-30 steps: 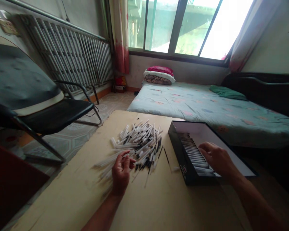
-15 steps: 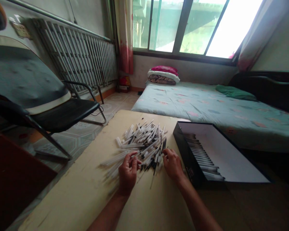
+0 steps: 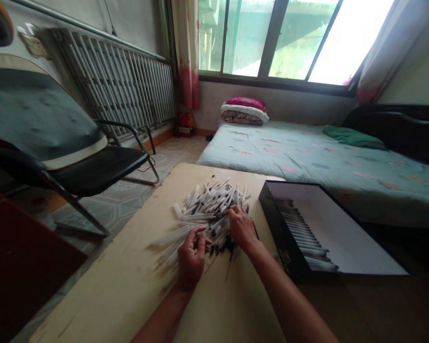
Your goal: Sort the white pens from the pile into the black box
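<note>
A loose heap of pen parts (image 3: 214, 197), with clear and white barrels and black tips, lies on the pale table. My left hand (image 3: 192, 257) is at the heap's near edge, fingers curled and thumb pressed in; whatever they hold is too small to make out. Reaching over the right side of the heap, my right hand (image 3: 241, 226) has its fingers stretched among the pen parts, and I see nothing gripped in it. To the right stands a black box (image 3: 277, 233) with a white inside, where a row of pens (image 3: 303, 233) lies along the left wall.
The pale table (image 3: 103, 290) carries heap and box. Past its far edge is a bed (image 3: 264, 147) with folded bedding (image 3: 243, 111). A black folding chair (image 3: 100, 169) stands at left, near a metal rail frame (image 3: 121, 81). A dark red surface (image 3: 25, 257) fills the lower left.
My right hand has moved left and away from me, from beside the box onto the heap. The left hand stays almost in place. The view has shifted slightly.
</note>
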`<state>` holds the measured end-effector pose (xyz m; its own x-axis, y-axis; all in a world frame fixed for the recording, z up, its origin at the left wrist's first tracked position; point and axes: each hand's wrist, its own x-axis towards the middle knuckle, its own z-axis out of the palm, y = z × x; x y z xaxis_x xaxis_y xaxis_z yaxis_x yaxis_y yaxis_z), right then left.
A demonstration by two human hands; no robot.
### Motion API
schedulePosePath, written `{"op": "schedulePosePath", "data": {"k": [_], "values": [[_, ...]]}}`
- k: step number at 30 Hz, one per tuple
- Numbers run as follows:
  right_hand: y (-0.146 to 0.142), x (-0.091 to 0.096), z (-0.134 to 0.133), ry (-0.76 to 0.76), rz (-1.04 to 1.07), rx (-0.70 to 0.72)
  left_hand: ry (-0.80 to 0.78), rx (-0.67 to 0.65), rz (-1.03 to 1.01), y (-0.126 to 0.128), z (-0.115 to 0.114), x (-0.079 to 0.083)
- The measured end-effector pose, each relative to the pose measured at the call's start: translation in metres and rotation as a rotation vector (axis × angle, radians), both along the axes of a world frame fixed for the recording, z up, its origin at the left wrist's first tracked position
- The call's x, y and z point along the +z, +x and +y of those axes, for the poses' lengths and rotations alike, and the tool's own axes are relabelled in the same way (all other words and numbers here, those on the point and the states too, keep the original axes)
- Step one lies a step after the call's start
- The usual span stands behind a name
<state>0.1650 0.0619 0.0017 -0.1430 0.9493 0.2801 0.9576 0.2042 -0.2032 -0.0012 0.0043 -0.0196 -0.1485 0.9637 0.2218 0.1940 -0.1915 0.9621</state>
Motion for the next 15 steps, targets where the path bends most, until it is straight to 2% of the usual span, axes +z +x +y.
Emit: {"op": "schedulePosePath", "data": {"k": [8,12,15], "values": [[0.010,-0.005,-0.011,0.032,-0.053,-0.012,0.036,0.011,0.037,0.001,0.002,-0.003],[0.009,0.004,-0.029,0.103,-0.093,0.071,0.244,0.054,0.262,0.000,0.003,-0.002],[0.001,0.010,-0.046,0.178,-0.148,0.219,0.343,0.051,0.449,-0.001,0.002,-0.001]]}}
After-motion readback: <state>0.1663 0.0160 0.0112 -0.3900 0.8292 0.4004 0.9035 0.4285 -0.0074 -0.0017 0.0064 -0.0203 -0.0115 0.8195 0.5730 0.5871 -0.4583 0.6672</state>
